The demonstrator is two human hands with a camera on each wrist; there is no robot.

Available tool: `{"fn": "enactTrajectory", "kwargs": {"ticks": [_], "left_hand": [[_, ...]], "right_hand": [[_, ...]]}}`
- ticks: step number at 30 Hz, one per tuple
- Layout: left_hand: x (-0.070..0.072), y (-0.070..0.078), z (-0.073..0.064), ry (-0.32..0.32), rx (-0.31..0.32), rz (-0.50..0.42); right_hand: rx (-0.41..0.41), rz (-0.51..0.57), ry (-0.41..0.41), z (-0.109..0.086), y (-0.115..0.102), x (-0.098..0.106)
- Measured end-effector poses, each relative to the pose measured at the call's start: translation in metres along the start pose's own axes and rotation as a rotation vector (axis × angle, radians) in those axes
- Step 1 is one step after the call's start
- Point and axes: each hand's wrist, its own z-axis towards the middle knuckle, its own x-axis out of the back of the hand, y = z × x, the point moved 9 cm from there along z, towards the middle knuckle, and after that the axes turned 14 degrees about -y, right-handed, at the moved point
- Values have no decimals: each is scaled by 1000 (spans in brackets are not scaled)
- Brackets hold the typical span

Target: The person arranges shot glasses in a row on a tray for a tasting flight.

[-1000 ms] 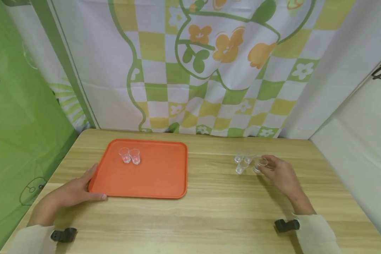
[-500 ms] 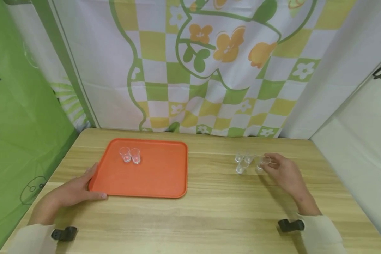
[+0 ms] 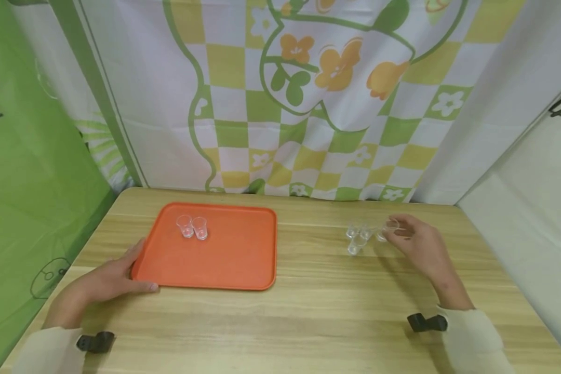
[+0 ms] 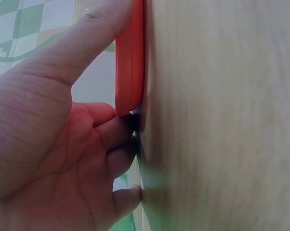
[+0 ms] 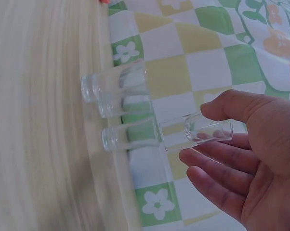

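Glass cup (image 5: 197, 132) in right hand (image 5: 272, 163), between thumb and fingers

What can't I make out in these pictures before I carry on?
- Left wrist view: the thumb tip of the left hand, cut off by the top edge.
- Right wrist view: most of the orange tray, cut off by the top edge.
- Head view: whether the held glass touches the standing glasses; clear outlines overlap.

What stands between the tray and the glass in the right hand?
Three glasses, clustered on the table much nearer the right hand than the tray; the head view shows them.
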Motion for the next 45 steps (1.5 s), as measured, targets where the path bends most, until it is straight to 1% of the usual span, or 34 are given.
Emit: {"fn": "enactTrajectory", "kwargs": {"ticks": [9, 18, 21, 24, 27, 32, 34, 40, 45], "left_hand": [[-1, -2, 1, -6, 12, 19], [-3, -1, 2, -13, 13, 2], [-3, -2, 1, -17, 18, 2], [-2, -2, -1, -15, 18, 9], [0, -2, -2, -8, 9, 11], [1, 0, -1, -8, -2, -9], [1, 0, 0, -10, -1, -12], [1, -1, 0, -8, 3, -10], [1, -1, 0, -6, -1, -10]], "right_hand": [[10, 18, 8, 7, -15, -3], [34, 34, 19, 14, -33, -7], [39, 49, 9, 18, -38, -11], [58, 55, -10, 26, -46, -19], [98, 55, -20, 36, -58, -26], [149, 51, -26, 49, -79, -38], [155, 59, -43, 54, -87, -45], [141, 157, -113, 67, -106, -70], [167, 197, -144, 76, -123, -86]]}}
